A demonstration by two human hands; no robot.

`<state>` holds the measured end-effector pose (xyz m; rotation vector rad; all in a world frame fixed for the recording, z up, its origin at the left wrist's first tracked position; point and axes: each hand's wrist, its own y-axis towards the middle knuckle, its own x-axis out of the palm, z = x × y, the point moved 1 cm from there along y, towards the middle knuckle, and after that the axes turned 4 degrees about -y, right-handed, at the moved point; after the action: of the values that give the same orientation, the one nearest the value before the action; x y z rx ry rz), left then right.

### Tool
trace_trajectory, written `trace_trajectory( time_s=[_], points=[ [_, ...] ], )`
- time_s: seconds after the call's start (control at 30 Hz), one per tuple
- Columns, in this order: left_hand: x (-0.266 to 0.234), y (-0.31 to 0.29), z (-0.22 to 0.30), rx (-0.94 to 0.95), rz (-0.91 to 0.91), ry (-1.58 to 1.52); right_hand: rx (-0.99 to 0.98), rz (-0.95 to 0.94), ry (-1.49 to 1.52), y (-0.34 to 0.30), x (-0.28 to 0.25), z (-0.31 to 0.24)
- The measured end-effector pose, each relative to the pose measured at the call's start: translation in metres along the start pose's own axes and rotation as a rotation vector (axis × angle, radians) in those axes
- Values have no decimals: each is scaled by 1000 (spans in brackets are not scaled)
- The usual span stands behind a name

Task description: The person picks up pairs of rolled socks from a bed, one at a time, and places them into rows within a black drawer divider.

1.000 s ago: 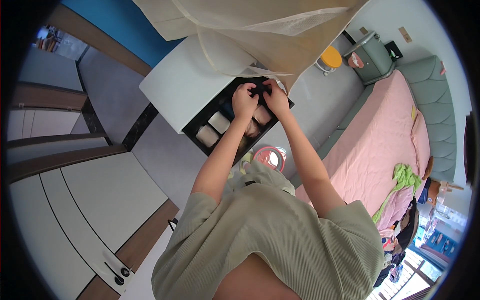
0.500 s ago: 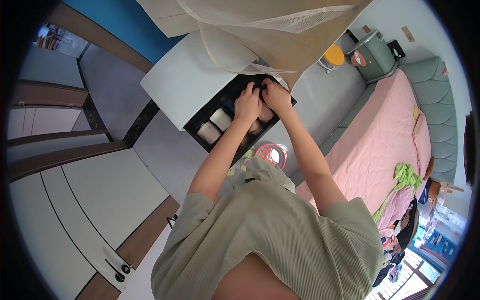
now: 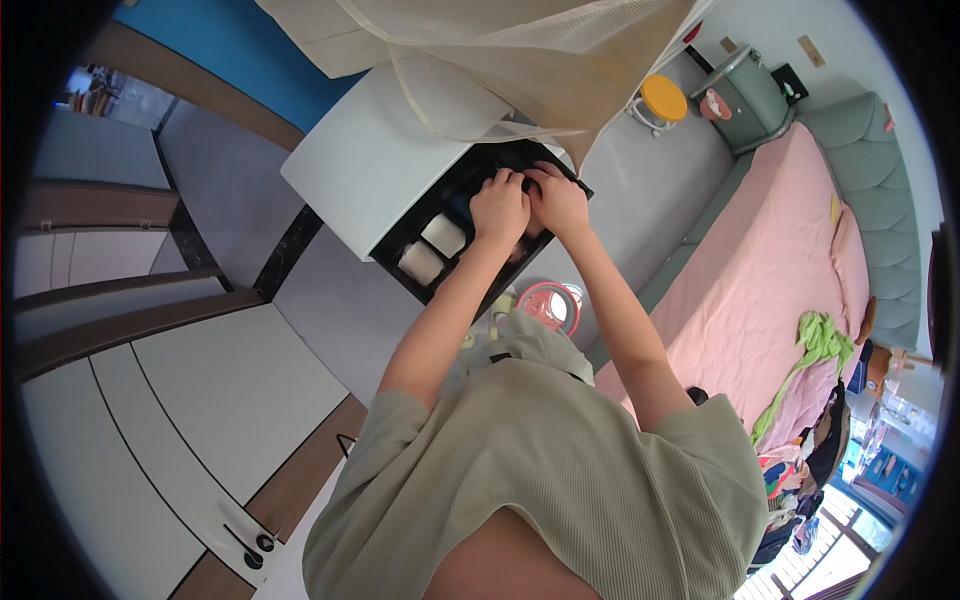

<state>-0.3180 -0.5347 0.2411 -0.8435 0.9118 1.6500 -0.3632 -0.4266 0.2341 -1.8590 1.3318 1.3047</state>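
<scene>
A black drawer (image 3: pixel 402 222) stands pulled out from a white cabinet (image 3: pixel 350 150). Two white folded or rolled cloth bundles (image 3: pixel 443 235) lie side by side in its left part, with dark and pinkish items further right, partly covered by my arms. My left hand (image 3: pixel 501 208) and my right hand (image 3: pixel 558 203) are close together over the drawer's right end. Both have their fingers curled down and almost meeting; what they grip inside is hidden, only something dark shows between them.
Beige netting (image 3: pixel 540 70) hangs over the cabinet's far side. Below the drawer, a pink-rimmed round thing (image 3: pixel 550 308) is on the floor by my feet. To the right stands a bed with pink bedding (image 3: pixel 740 270); a yellow-topped stool (image 3: pixel 663 98) is behind. A white door (image 3: pixel 210 420) is at left.
My hands have drawn closer together, the right one moving slightly down and left. The view has shifted a little; the drawer and white bundles stay in place.
</scene>
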Motion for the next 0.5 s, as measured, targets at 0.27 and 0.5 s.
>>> trace_trajectory(
  time_s=[0.27, 0.5],
  points=[
    [-26, -52, -11, -64, 107, -210, -30, 112, 223, -44, -14, -16],
    [-44, -110, -14, -74, 165, -297, 60, 148, 303, -87, -23, -38]
  ],
)
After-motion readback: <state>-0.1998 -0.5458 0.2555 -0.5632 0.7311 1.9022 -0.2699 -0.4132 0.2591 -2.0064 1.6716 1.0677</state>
